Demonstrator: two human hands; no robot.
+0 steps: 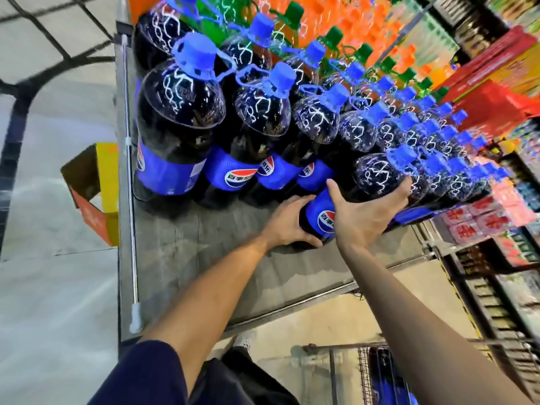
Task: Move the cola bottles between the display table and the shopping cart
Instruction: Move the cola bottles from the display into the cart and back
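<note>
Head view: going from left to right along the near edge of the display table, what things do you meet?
Yellow-orange cardboard box → table's metal edge rail → big front cola bottle → left hand → held cola bottle → right hand → red packs.

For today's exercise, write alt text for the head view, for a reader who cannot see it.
Two bare hands hold a dark plastic cola bottle with a blue label on a grey metal display table: the left hand grips its base, the right hand cups its upper body. Rows of matching blue-capped cola bottles stand behind it.
</note>
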